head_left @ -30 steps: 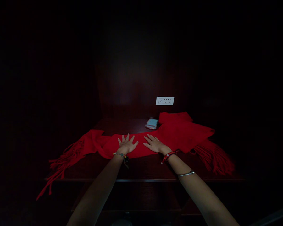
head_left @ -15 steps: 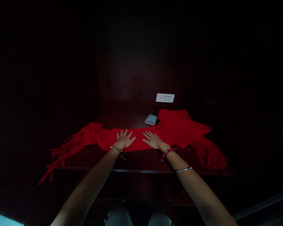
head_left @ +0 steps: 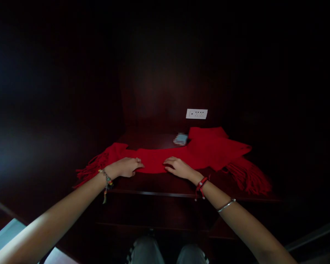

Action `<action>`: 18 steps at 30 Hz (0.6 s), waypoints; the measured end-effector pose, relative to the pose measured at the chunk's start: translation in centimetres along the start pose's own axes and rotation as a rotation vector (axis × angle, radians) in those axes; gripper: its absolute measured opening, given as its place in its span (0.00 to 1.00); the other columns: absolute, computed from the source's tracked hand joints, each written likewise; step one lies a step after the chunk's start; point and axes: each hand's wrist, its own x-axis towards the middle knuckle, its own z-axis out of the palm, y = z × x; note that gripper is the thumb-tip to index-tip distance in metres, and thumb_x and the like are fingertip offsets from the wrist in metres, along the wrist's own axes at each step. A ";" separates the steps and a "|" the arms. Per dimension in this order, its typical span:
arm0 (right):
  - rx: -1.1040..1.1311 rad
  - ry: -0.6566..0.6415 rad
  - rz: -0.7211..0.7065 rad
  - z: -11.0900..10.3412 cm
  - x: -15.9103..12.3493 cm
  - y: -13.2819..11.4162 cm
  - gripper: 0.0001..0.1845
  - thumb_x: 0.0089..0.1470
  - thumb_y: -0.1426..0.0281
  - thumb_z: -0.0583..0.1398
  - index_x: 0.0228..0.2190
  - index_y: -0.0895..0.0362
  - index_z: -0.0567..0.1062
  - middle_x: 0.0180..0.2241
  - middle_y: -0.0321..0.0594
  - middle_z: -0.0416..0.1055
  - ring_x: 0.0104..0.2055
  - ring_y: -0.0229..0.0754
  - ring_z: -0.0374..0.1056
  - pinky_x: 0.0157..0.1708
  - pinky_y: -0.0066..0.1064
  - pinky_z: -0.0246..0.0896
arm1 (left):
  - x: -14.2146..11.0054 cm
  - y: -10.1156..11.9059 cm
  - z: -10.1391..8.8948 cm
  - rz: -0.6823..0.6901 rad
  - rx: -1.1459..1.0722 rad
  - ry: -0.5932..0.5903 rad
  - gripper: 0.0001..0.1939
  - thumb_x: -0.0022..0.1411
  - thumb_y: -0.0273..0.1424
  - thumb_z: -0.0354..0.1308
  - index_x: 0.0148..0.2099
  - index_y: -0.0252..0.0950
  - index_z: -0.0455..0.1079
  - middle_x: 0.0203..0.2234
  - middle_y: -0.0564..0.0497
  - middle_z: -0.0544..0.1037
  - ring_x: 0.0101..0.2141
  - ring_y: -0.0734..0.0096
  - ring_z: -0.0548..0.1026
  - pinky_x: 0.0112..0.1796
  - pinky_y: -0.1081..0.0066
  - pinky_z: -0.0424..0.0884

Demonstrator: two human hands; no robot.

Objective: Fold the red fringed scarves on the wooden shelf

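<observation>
A long red fringed scarf (head_left: 154,159) lies across a dark wooden shelf, its left stretch narrow and its right part spread in folded layers. My left hand (head_left: 125,167) touches the left-middle of the scarf near its front edge, turned sideways with bent fingers pointing right and the thumb apart. A ring shows on one finger. On the middle of the scarf, my right hand (head_left: 178,168) rests palm down, fingers slightly curved and thumb apart. The left fringe is partly hidden behind my left hand and forearm.
A pale blue, blurred-out flat object (head_left: 180,139) lies behind the scarf. A white wall socket (head_left: 197,114) is on the back panel. The shelf's front edge (head_left: 154,193) runs below my hands, above a lower shelf and my knees. Pale surfaces show at lower left.
My left hand has gone from lying flat with spread fingers to turned sideways and farther left. My right hand's fingers have curved slightly. The view has shifted a little.
</observation>
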 end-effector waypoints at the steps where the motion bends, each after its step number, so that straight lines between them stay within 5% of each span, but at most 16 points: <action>1: -0.007 -0.007 -0.021 0.0 0.3 -0.8 0.17 0.56 0.67 0.50 0.44 0.61 0.69 0.43 0.45 0.68 0.47 0.40 0.61 0.49 0.31 0.53 | 0.2 -0.3 0.1 0.015 0.026 0.003 0.17 0.52 0.26 0.53 0.45 0.40 0.68 0.39 0.49 0.72 0.36 0.68 0.71 0.37 0.73 0.64; 7: -0.133 0.071 0.052 1.5 1.1 -3.7 0.20 0.50 0.64 0.57 0.44 0.61 0.68 0.41 0.46 0.67 0.45 0.43 0.61 0.45 0.33 0.55 | 2.1 -1.1 0.1 0.031 -0.018 0.161 0.11 0.61 0.31 0.45 0.39 0.37 0.69 0.32 0.50 0.74 0.33 0.71 0.71 0.36 0.74 0.63; 11: -0.186 0.131 0.187 2.2 1.3 -3.6 0.13 0.51 0.70 0.56 0.41 0.59 0.68 0.38 0.45 0.67 0.41 0.42 0.63 0.40 0.31 0.57 | 2.6 -0.5 -0.9 -0.024 -0.021 0.277 0.12 0.63 0.34 0.44 0.42 0.38 0.67 0.30 0.50 0.74 0.31 0.71 0.71 0.32 0.75 0.63; 18: -0.088 0.165 0.221 1.9 1.0 -1.3 0.11 0.56 0.73 0.49 0.40 0.58 0.67 0.37 0.44 0.68 0.39 0.40 0.64 0.38 0.28 0.58 | 2.3 -0.1 -1.9 -0.010 0.047 0.225 0.13 0.63 0.35 0.41 0.37 0.37 0.65 0.25 0.52 0.70 0.26 0.72 0.69 0.27 0.75 0.61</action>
